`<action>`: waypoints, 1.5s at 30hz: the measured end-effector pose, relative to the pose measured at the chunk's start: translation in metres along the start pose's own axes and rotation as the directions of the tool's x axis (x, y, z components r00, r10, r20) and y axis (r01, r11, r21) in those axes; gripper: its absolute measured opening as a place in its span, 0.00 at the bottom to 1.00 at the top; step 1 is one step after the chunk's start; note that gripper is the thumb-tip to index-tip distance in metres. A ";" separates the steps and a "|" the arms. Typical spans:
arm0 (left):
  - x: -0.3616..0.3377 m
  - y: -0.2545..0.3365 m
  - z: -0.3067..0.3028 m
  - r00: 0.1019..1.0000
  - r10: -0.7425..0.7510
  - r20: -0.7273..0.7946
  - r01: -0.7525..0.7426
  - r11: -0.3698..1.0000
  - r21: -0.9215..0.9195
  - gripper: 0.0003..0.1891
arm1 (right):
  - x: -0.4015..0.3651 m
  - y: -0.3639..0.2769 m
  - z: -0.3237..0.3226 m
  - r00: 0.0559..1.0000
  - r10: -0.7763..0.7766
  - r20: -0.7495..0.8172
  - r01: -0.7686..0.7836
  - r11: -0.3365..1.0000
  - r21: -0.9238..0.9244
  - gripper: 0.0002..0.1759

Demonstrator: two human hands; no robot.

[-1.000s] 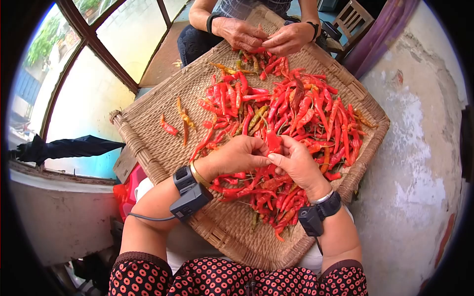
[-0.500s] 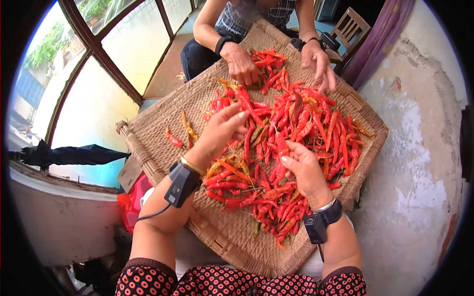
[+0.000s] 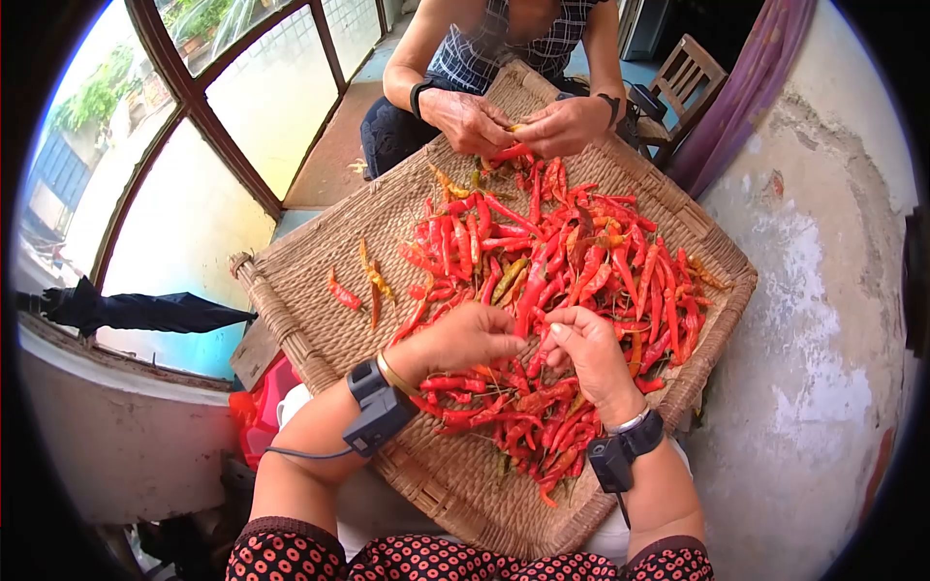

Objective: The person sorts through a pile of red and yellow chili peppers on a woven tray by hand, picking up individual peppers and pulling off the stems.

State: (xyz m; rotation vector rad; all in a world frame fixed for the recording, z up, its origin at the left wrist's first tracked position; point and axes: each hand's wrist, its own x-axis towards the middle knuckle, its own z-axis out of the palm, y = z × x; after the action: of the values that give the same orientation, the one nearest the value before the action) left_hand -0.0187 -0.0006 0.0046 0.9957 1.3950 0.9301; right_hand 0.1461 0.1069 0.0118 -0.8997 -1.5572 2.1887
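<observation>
Red chili peppers [image 3: 620, 252] lie heaped on a woven tray [image 3: 320, 281]. My left hand [image 3: 460, 341] is over the middle of the heap, its fingers pressed together and pointing right; what they hold, if anything, is hidden. Close to its fingertips, my right hand [image 3: 593, 363] pinches a red chili between thumb and fingers, mostly covered by the hand. Both hands are above more peppers [image 3: 542, 416] at the near side of the tray.
Across the tray, a person's two hands [image 3: 470, 121] [image 3: 565, 126] hold a yellowish chili. Several loose peppers [image 3: 343, 290] lie at the left. A folded dark umbrella [image 3: 155, 310] is by the window, a wooden chair [image 3: 686, 82] behind, and a rough wall [image 3: 804, 320] at the right.
My left hand has come down and right, towards my right hand, and its spread fingers have closed together. The other person's hands have lifted from the peppers and come together.
</observation>
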 end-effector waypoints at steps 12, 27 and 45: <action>0.017 -0.015 -0.004 0.957 0.148 -0.250 -0.125 0.987 0.105 0.17 | 0.015 0.022 -0.014 0.958 -0.265 0.107 0.273 0.737 -0.619 0.13; 0.016 -0.008 0.015 0.997 -0.073 0.020 0.074 0.997 -0.016 0.17 | 0.015 0.023 -0.011 0.947 -0.240 0.213 0.312 0.533 -0.787 0.12; 0.000 0.007 0.002 0.999 -0.045 0.029 0.049 0.988 -0.145 0.09 | 0.000 0.000 -0.010 0.968 -0.079 0.238 0.039 0.985 0.169 0.11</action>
State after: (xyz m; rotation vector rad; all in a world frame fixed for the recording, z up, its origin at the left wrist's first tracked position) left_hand -0.0160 0.0018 0.0111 0.8589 1.3046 0.9669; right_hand 0.1527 0.1139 0.0103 -0.5445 -1.4578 2.4148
